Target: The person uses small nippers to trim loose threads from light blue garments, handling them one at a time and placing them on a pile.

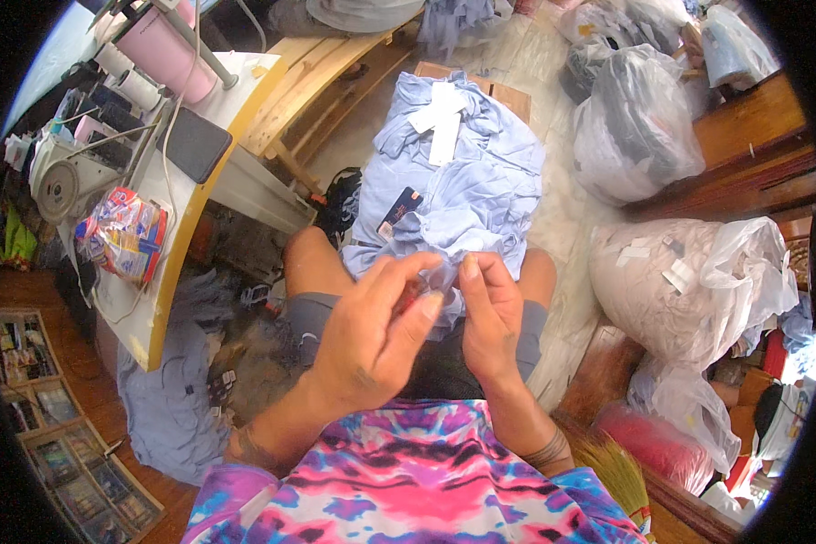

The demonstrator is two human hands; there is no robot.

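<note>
A light blue garment [508,172] lies bunched over my lap and stretches away in front of me. White paper tags [442,140] rest on its far part, and a dark blue tag with an orange end [399,213] lies on its left side. At the near edge, my right hand [490,317] pinches the cloth between thumb and forefinger. My left hand [381,322] is curled around a gathered bit of the same cloth, its thumb and forefinger on either side. The exact spot between the fingertips is too small to make out.
At left stands a white sewing table [231,100] with a phone [193,145], a pink tumbler [168,54] and a plastic bread bag [122,236]. Stuffed plastic bags [639,127] line the right. Blue clothes [172,408] lie low at left; a wooden bench [308,82] stands ahead.
</note>
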